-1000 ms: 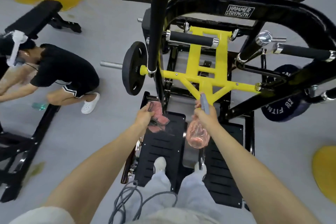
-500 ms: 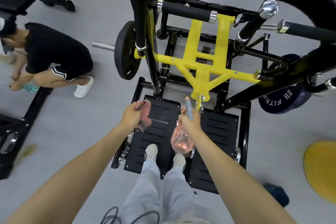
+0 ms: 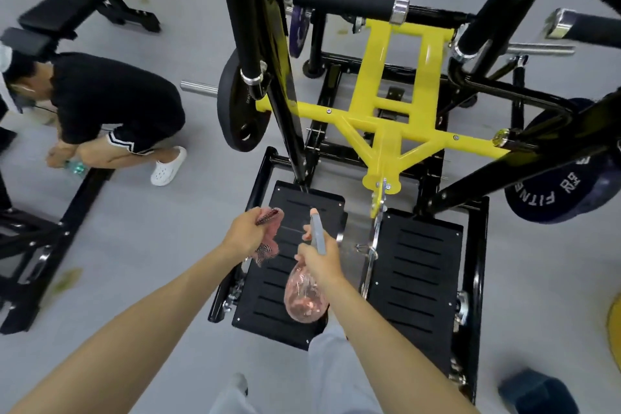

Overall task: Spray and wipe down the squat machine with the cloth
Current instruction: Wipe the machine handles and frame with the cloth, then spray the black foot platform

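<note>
Standing at the foot of the Hammer Strength squat machine, you have both tools raised and neither on the metal. Your left hand is curled tight round the bunched pink cloth, held in the air over the near-left part of the left footplate and apart from it. Your right hand is wrapped round the neck of the spray bottle; it is clear with pinkish liquid, its body hangs below your fist, and its grey nozzle points forward along that plate. A finger lies by the trigger, but whether it is squeezing cannot be told; no mist or wet patch shows. Judged: this is the spray step, with the wipe not yet begun. The next move calls for aiming the nozzle squarely at one surface, footplate or yellow frame, and giving a short squeeze; then bring the cloth down flat onto the wetted patch; keep the spray low, off the right footplate until its turn.
</note>
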Action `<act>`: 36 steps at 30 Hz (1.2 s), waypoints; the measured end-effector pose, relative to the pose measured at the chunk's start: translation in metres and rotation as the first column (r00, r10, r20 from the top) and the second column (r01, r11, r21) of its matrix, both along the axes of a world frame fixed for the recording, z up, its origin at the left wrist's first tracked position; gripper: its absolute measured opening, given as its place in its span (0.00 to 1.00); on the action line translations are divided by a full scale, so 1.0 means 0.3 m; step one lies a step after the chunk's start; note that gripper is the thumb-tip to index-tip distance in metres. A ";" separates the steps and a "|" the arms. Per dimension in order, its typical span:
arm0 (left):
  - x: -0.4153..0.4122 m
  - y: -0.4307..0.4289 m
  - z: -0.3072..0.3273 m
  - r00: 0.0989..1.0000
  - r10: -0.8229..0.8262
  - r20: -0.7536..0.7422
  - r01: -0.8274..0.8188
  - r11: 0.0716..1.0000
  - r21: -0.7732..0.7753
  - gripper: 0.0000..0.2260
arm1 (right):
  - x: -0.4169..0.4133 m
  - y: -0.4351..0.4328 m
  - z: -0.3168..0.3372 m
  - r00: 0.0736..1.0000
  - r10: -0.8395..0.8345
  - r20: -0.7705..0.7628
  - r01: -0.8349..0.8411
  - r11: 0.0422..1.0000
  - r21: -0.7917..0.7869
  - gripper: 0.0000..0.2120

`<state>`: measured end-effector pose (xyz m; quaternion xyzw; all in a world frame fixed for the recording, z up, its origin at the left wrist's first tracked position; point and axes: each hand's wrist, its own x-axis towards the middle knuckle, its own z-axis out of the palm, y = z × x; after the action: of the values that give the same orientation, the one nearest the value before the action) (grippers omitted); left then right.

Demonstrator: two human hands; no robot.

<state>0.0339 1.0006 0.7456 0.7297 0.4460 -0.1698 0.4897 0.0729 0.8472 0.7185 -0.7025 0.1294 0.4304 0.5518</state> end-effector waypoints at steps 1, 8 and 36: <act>0.007 0.012 -0.031 1.000 -0.027 -0.001 0.027 1.000 0.013 0.08 | -0.005 0.014 -0.029 1.000 -0.007 -0.011 0.007 1.000 0.012 0.16; 0.034 0.100 -0.343 0.985 -0.172 -0.019 0.173 0.981 0.091 0.13 | -0.047 0.088 -0.302 0.969 -0.224 -0.104 0.229 0.973 0.036 0.15; -0.154 0.525 -1.694 0.994 0.040 0.107 -0.021 0.985 -0.172 0.14 | -0.042 0.591 -1.503 0.991 -0.135 0.023 0.137 0.968 -0.212 0.12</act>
<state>-0.0122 1.1582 0.2374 0.6865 0.4133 -0.1596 0.5766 0.0602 1.0246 0.2675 -0.7488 0.2204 0.3723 0.5021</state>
